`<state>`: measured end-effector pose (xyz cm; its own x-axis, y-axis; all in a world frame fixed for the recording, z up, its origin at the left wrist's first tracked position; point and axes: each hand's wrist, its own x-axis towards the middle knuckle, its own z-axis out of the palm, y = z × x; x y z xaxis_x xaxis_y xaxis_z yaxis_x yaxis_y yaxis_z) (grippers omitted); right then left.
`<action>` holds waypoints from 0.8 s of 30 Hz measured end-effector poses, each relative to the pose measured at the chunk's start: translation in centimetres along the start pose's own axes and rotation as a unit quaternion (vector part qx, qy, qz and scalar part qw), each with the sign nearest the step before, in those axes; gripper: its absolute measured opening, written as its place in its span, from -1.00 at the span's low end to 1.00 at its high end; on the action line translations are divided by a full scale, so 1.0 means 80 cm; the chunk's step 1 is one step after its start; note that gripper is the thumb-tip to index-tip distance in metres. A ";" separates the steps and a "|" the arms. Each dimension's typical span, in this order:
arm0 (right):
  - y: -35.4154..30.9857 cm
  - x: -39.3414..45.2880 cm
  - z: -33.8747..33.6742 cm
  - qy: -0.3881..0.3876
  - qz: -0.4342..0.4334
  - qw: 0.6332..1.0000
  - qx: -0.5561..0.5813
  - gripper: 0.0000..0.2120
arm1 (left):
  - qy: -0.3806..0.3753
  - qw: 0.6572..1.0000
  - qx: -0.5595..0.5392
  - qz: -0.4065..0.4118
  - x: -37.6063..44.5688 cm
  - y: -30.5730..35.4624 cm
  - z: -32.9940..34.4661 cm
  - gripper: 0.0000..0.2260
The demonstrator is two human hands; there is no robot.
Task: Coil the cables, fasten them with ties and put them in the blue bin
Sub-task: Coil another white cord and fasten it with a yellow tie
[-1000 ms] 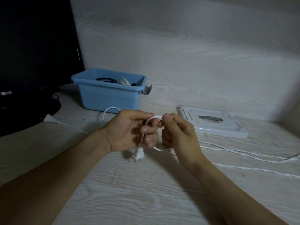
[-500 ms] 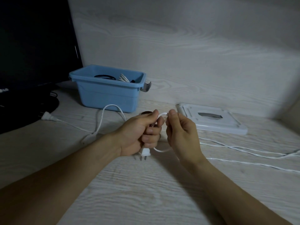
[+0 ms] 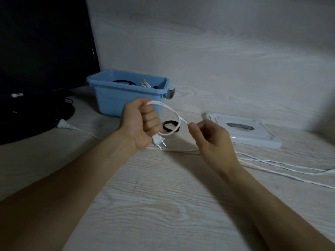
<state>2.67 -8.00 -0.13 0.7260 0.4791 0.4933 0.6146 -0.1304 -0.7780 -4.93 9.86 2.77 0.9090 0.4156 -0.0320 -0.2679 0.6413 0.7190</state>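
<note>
A person's left hand (image 3: 140, 123) is closed in a fist around a thin white power cable (image 3: 178, 117), its two-pronged white plug (image 3: 159, 140) hanging just below the fist. The right hand (image 3: 211, 140) pinches the same cable between thumb and forefinger, and a single loop arcs between the two hands. The rest of the cable trails right across the pale wood-grain table (image 3: 163, 205). A black ring-shaped tie (image 3: 170, 126) lies behind the loop. Farther back stands the blue plastic bin (image 3: 116, 98), with coiled cables inside. A second white plug (image 3: 64, 124) lies to the left, a flat white plastic lid (image 3: 253, 133) to the right.
</note>
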 end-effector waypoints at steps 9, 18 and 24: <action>0.013 0.005 -0.004 -0.017 -0.035 0.994 -0.104 -0.92 | 0.119 0.976 -0.167 0.074 0.023 0.030 -0.037 -0.60; 0.016 -0.006 0.018 -0.174 -0.156 0.960 -0.156 -0.89 | 0.062 0.995 -0.050 0.066 0.023 0.012 -0.016 -0.64; 0.017 -0.009 0.018 -0.213 -0.123 0.955 -0.164 -0.86 | 0.059 0.995 -0.040 0.065 0.023 0.017 -0.018 -0.82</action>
<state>2.51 -7.24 -2.12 0.3989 0.8306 0.3886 0.8650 -0.2001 -0.4601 -4.08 12.46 2.69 0.8230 0.5674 -0.0267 -0.4091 0.6246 0.6652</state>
